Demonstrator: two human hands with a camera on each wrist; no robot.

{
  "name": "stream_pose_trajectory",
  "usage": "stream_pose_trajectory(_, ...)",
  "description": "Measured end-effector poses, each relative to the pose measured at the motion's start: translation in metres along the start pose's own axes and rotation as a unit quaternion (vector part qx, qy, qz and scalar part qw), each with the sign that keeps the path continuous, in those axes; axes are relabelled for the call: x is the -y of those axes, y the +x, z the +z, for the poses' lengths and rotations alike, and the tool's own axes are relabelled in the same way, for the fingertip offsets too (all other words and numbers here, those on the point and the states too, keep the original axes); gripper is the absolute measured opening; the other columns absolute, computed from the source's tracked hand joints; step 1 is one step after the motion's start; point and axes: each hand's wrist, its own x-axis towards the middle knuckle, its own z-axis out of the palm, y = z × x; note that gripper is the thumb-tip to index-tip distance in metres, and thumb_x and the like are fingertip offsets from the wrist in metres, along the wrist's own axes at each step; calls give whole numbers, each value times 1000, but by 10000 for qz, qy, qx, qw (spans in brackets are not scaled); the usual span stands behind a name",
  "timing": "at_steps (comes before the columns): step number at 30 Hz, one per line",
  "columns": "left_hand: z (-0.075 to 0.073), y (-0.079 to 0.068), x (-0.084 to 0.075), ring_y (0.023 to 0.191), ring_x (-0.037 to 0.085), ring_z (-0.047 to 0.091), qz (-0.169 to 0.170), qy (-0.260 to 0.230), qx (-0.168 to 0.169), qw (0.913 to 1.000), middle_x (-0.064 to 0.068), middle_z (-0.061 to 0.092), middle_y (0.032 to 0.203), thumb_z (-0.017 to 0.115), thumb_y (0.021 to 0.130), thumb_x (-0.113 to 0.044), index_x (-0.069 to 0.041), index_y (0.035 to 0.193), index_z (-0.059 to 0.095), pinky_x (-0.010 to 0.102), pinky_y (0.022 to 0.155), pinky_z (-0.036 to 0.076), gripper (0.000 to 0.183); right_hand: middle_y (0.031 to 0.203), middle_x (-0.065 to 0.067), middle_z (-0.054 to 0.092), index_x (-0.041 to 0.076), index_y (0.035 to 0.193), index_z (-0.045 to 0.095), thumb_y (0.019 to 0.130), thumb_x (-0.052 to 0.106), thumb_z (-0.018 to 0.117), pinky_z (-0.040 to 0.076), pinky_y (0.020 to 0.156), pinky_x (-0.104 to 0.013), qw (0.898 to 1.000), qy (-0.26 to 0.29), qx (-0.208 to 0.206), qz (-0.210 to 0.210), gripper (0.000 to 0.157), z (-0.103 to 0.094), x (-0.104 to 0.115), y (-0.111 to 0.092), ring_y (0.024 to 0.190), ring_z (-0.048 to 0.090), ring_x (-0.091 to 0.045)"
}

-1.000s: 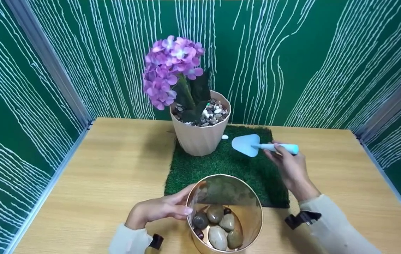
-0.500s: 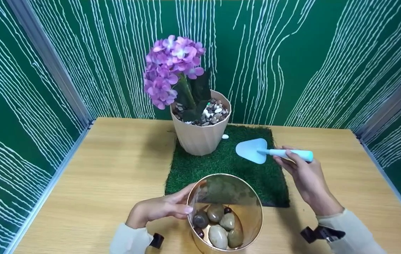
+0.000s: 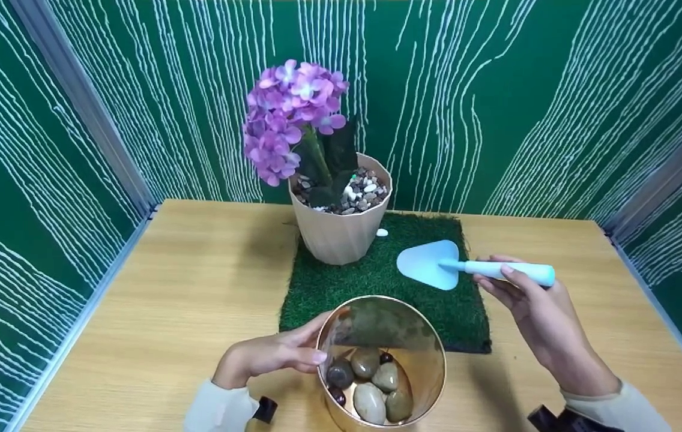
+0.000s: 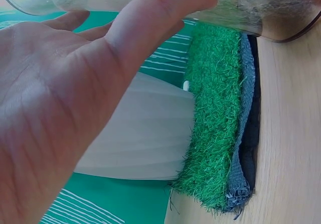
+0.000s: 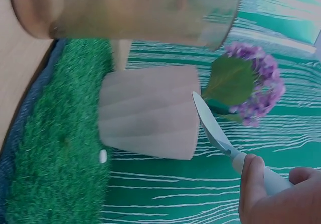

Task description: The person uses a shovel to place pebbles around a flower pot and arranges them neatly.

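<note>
My right hand (image 3: pixel 548 321) grips the handle of a pale blue hand trowel (image 3: pixel 433 264), its blade held above the artificial grass mat (image 3: pixel 341 294). At the front, my left hand (image 3: pixel 278 354) holds the left side of an amber-tinted glass vase (image 3: pixel 431 384), thumb at the near side and fingers partly hidden behind it. Several large smooth stones (image 3: pixel 370 403) and small dark ones lie inside the vase. In the right wrist view, the trowel blade (image 5: pixel 210 123) points up past a pale flowerpot (image 5: pixel 150 113). The left wrist view shows my thumb (image 4: pixel 165 8) against the glass.
On the mat's back left stands the flowerpot (image 3: pixel 338 237), with purple flowers (image 3: pixel 293 117) and pebbles inside. A white pebble (image 3: pixel 382 233) lies on the grass beside it. Green panels with white lines (image 3: pixel 425 108) enclose the wooden table (image 3: pixel 197 270) at the back and sides.
My right hand has drawn back to the right and towards me with the trowel. My left hand and the vase have stayed in place.
</note>
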Motion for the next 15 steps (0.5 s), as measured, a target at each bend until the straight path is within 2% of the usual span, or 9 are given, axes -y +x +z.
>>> stream_pose_trajectory(5, 0, 0, 1, 154, 48, 35, 130, -90, 104, 9998, 19, 7, 177, 57, 105, -43, -19, 172, 2, 55, 113, 49, 90, 124, -11, 79, 3, 124, 74, 112, 7, 48, 60, 98, -30, 9992, 78, 233, -307, 29, 7, 7, -11, 105, 80, -20)
stream_pose_trajectory(15, 0, 0, 0, 155, 47, 35, 57, -74, 44, 9999, 18, 7, 178, 57, 104, -42, -19, 172, 2, 58, 115, 47, 90, 124, -15, 78, 1, 125, 73, 112, 0, 41, 61, 95, -32, 9965, -67, 670, -499, 35, 14, 14, -27, 103, 80, -23)
